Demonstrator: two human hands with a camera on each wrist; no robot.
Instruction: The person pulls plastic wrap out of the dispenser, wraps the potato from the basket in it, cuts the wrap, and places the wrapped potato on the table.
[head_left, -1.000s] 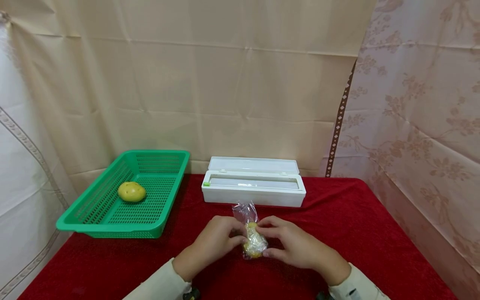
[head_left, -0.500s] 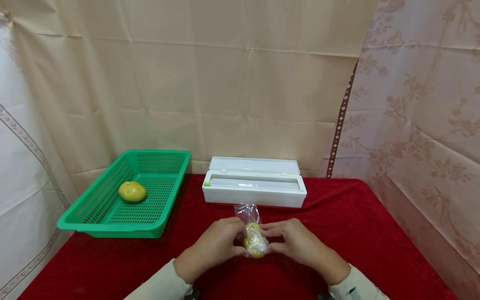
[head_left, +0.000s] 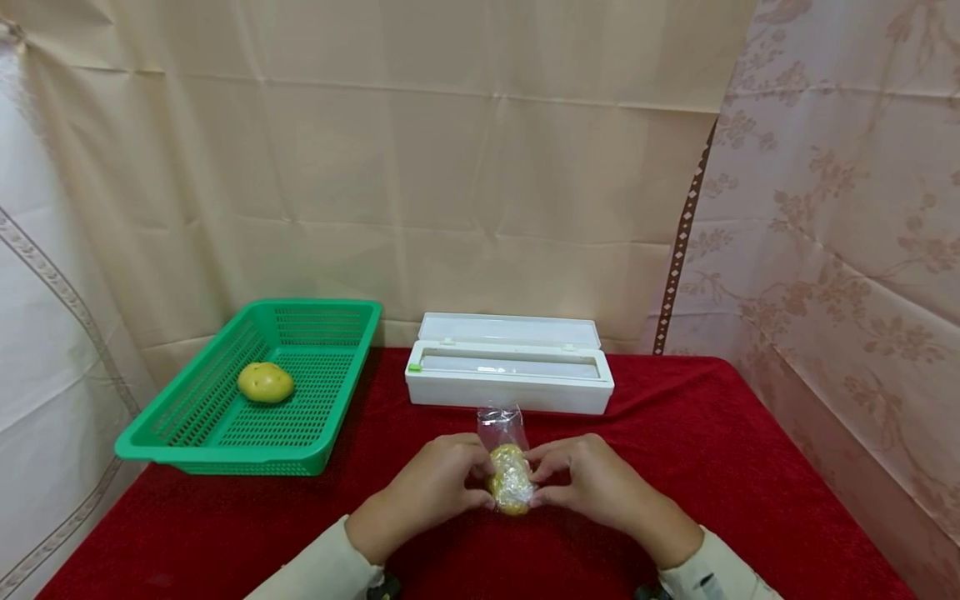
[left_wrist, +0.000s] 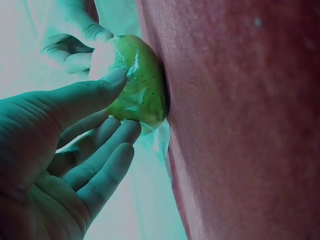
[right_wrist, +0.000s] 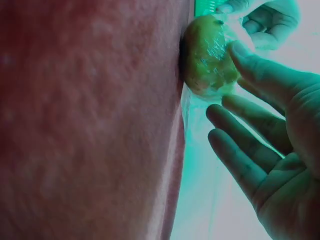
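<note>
A yellow potato [head_left: 512, 485] wrapped in clear cling film sits on the red cloth between both hands. Beyond it a loose flap of film [head_left: 502, 427] stretches towards the white box. My left hand [head_left: 444, 477] holds the potato's left side between thumb and fingers; in the left wrist view the thumb lies on the wrapped potato [left_wrist: 145, 85]. From the right, my right hand [head_left: 588, 482] holds the other side, its thumb on the film in the right wrist view, its lower fingers spread apart from the potato [right_wrist: 207, 60]. The potato's underside is hidden.
A long white cling film dispenser [head_left: 510, 390] with its lid raised stands behind the hands. At the left is a green perforated basket [head_left: 330, 454] with one bare potato [head_left: 266, 382] in it. Beige curtains [head_left: 480, 183] hang behind the red-covered table [head_left: 720, 467].
The wrapped potato has shifted slightly right and sits straighter. Its film flap has spread out flatter and moved right. My right fingers have bent a little more at the potato's side.
</note>
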